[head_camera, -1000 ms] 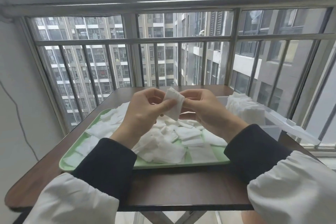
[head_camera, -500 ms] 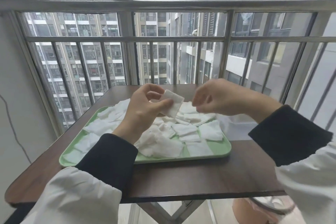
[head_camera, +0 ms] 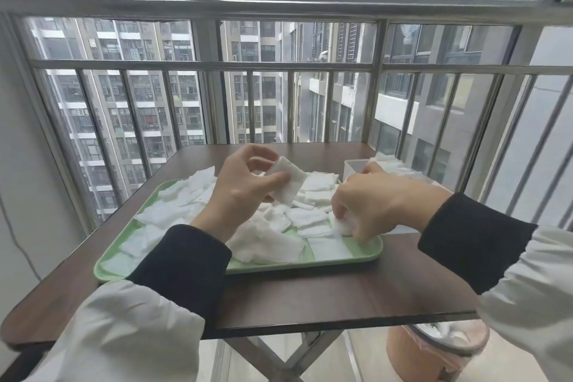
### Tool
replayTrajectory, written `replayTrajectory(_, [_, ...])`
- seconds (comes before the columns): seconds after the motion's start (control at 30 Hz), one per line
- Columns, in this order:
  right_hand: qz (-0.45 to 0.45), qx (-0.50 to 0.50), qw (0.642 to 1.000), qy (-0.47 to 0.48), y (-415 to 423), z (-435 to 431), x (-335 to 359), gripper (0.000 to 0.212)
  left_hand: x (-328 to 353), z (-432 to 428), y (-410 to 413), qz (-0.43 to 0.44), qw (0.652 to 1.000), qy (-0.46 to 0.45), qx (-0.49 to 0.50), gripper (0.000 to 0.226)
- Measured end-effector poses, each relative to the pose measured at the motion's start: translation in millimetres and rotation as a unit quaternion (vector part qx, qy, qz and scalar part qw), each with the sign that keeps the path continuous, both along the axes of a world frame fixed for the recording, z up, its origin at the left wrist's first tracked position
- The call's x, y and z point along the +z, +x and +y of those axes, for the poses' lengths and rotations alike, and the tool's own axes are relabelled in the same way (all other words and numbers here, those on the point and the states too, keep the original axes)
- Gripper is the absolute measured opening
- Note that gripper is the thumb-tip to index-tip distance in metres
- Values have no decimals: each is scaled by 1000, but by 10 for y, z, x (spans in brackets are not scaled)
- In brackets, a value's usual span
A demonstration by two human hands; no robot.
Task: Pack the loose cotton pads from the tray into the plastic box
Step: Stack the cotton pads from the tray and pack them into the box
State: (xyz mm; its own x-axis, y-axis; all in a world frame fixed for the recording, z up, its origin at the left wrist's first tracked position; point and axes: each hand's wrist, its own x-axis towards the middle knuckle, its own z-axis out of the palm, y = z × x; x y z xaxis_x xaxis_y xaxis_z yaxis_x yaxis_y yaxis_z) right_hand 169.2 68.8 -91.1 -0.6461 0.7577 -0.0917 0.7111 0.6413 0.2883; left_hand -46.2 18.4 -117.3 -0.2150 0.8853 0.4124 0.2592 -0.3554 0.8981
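A light green tray (head_camera: 369, 253) on the dark table holds several loose white cotton pads (head_camera: 269, 242). My left hand (head_camera: 245, 192) is raised over the tray's middle and pinches a small stack of cotton pads (head_camera: 286, 180) between thumb and fingers. My right hand (head_camera: 369, 205) is down at the tray's right end, its fingers curled round a pad (head_camera: 342, 225) lying there. The clear plastic box (head_camera: 355, 166) stands just beyond the tray's right corner, with white pads showing in it behind my right hand.
The brown table (head_camera: 310, 298) stands against a window with metal bars (head_camera: 288, 105). An orange bin (head_camera: 440, 350) lined with plastic sits on the floor under the table's right front corner. A wall rises on the left.
My right hand let go of the stack held in front of me, swung right and then came down onto a pad at the tray's right end. My left hand kept its stack raised.
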Motion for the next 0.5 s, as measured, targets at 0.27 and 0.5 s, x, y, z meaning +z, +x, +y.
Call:
replayTrajectory(0.27, [54, -17, 990, -130, -4, -16, 131, 20, -21, 32, -9, 6, 1000, -3, 4, 29])
replayTrajectory(0.5, [43, -48, 989, -131, -155, -41, 119, 53, -24, 31, 2, -8, 1000, -2, 1, 29])
